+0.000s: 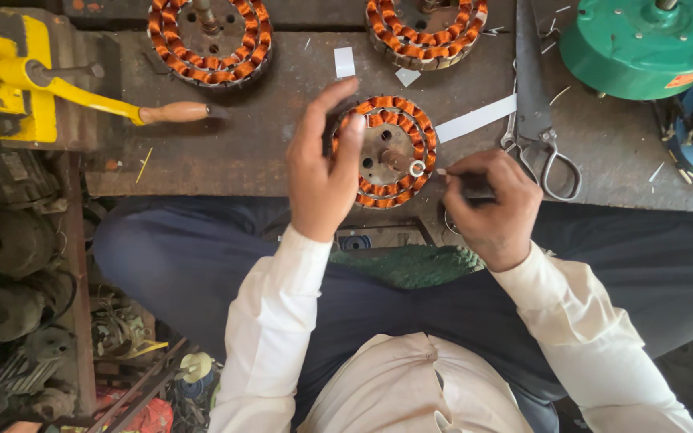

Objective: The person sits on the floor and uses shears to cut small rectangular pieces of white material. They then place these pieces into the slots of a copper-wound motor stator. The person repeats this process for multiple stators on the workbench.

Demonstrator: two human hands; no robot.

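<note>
On workbench, left hand (322, 172) grip loose touching copper-wound stator (385, 151), right hand (492, 204) pinching thin stick (445, 171).

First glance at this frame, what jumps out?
The round stator wound with orange copper coils at the middle of the dark workbench, with the left hand resting fingers on its rim and the right hand pinching a small thin piece beside it. Next, the yellow hand-crank tool at far left and the green round housing at top right.
</note>
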